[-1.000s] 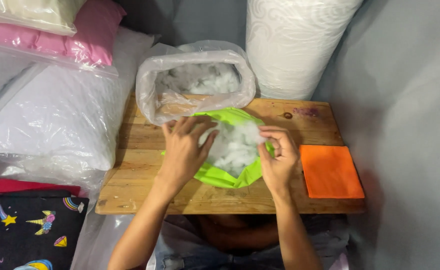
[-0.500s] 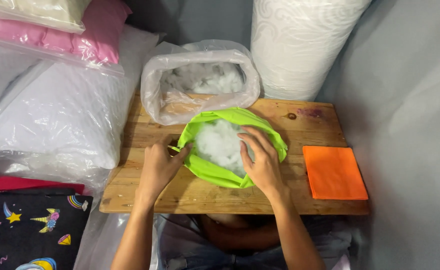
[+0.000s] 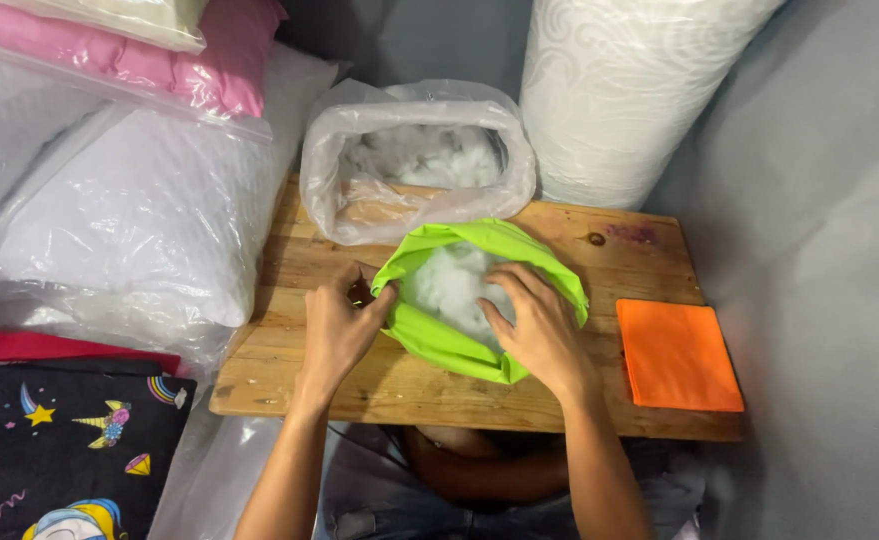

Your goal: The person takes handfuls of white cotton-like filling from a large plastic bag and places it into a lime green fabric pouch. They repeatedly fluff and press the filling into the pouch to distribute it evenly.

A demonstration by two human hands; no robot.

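Two hands at work: left hand [image 3: 337,325] gripping lime-green fabric cover [image 3: 439,343], right hand [image 3: 536,325] pressing white stuffing [image 3: 449,285] inside; clear bag [image 3: 359,205] beyond the fingertips.

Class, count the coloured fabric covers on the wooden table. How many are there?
2: the green cover, open with white stuffing, between both hands; the folded orange cover lies flat at the table's right end.

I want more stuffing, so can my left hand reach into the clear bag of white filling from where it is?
Probably yes: the left hand grips the green cover, and the clear bag gapes open just beyond.
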